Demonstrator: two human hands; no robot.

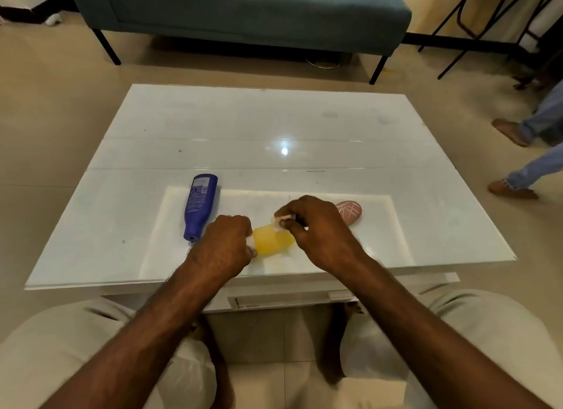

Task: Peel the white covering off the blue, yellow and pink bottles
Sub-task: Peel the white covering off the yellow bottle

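Note:
A yellow bottle lies on its side near the front of the white table. My left hand grips its left end, which is hidden under my fingers. My right hand pinches a crumpled piece of white covering at the bottle's upper right. To the left, a blue bottle lies with its cap toward me and a printed label on its side. A pink bottle crossed with thin white strips shows partly behind my right hand.
A teal sofa stands beyond the table. At the right edge a person's legs in jeans and sandals stand on the tiled floor. Black chair legs are at the back right. My knees are below the table's front edge.

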